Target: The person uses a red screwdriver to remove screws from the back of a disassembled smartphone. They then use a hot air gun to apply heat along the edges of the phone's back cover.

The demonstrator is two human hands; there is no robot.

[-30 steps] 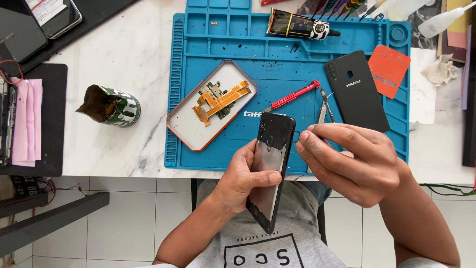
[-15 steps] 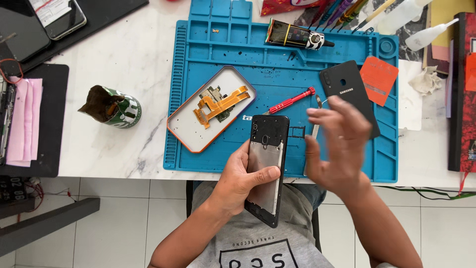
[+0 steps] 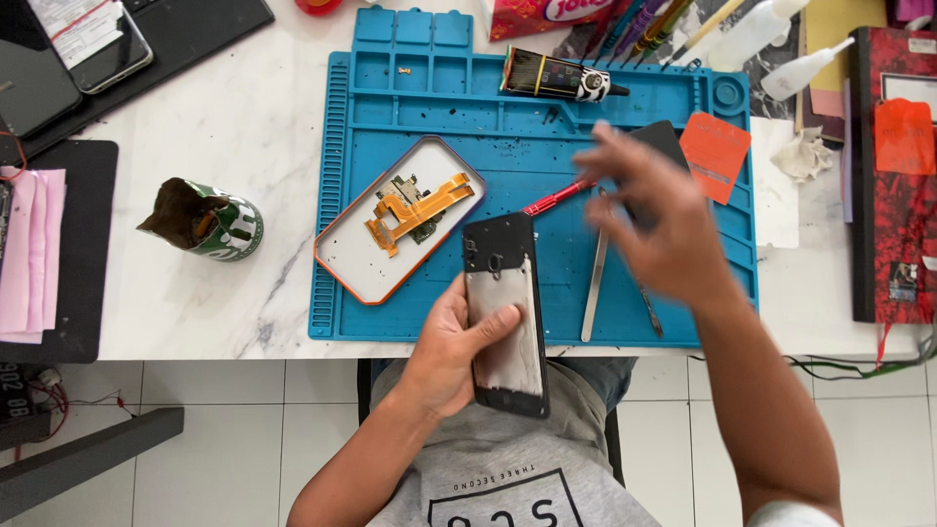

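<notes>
While the left hand [image 3: 451, 356] grips the opened phone frame [image 3: 503, 312] at the near edge of the blue repair mat [image 3: 439, 107], the right hand [image 3: 656, 220] hovers blurred over the mat, fingers spread, holding nothing. Looks like the tool-grabbing step: tweezers [image 3: 593, 283] and red screwdriver [image 3: 556, 197] lie right beneath, so a careful pinch comes next.

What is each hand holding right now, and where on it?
The left hand grips the opened phone along its lower left edge, thumb across it. The right hand holds nothing.
</notes>
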